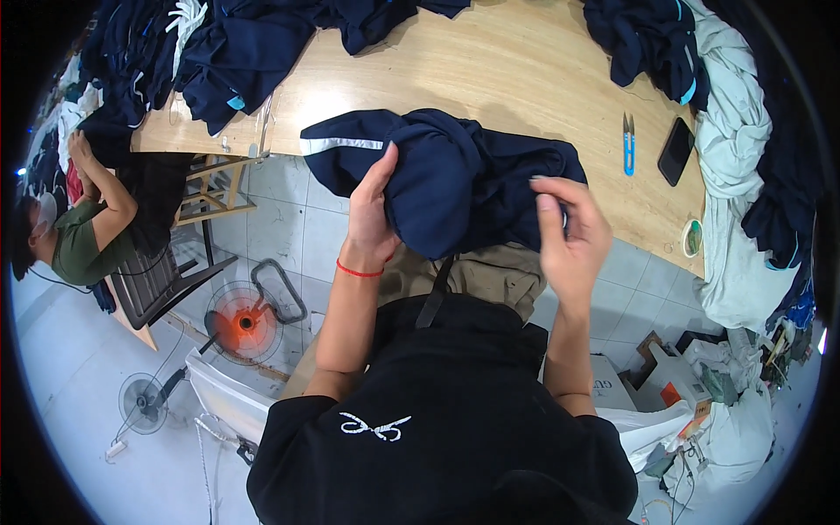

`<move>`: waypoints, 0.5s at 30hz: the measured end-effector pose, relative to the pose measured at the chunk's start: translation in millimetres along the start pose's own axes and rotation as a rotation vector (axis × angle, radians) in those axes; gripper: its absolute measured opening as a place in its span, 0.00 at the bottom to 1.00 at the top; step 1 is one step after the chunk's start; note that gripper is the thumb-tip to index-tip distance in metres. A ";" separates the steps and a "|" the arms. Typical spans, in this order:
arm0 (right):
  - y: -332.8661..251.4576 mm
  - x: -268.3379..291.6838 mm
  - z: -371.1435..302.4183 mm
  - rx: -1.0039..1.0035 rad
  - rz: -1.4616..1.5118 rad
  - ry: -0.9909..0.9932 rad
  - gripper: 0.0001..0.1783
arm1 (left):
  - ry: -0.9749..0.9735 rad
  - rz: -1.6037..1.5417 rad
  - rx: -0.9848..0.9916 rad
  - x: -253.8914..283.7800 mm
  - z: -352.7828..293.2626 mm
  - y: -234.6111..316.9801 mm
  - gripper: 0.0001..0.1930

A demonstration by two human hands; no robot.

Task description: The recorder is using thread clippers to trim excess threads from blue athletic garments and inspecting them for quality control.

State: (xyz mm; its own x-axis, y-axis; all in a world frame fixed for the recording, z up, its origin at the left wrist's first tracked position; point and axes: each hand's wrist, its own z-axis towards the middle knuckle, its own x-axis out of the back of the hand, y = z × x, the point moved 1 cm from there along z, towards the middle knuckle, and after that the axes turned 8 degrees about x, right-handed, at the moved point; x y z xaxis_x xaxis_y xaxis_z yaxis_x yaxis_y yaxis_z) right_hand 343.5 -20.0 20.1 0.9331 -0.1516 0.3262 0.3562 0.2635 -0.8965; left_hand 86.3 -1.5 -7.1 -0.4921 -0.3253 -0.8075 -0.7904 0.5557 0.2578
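L hand (372, 214) + R hand (569, 232) gripping navy garment (455, 179), wood table (490, 70), blue snips (629, 144)

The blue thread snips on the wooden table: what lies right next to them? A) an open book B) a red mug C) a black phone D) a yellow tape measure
C: the blue thread snips lie on the wooden table with a black phone just to their right; no mug, tape measure or book shows there.

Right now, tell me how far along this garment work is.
Done: cannot tell; no finished stack is clearly set apart. In hand: both hands, left hand and right hand, grip one bunched navy garment at the table edge. Left: navy heaps lie on the table's far side; the blue snips lie untouched.
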 end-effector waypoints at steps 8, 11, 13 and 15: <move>0.5 -57.4 -5.5 -0.465 0.487 -0.138 0.13 | -0.060 0.352 0.045 17.8 -20.5 2.5 0.30; 14.1 -50.2 -9.3 -0.441 0.475 -0.344 0.08 | 0.006 0.389 0.047 27.5 -23.3 1.5 0.38; 16.6 -49.1 -6.6 -0.423 0.431 -0.228 0.06 | -0.086 0.368 0.054 27.9 -22.6 0.9 0.41; 5.9 -41.7 1.2 -0.205 0.409 -0.174 0.12 | -0.099 0.357 0.046 14.7 -20.6 0.9 0.43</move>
State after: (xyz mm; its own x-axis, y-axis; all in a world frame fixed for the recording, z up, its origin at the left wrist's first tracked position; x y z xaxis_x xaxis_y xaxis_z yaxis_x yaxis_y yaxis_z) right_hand 306.8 -11.0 1.7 0.9952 0.0917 -0.0354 -0.0422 0.0730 -0.9964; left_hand 70.8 -21.6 -7.8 -0.6946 -0.0303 -0.7188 -0.5566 0.6556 0.5103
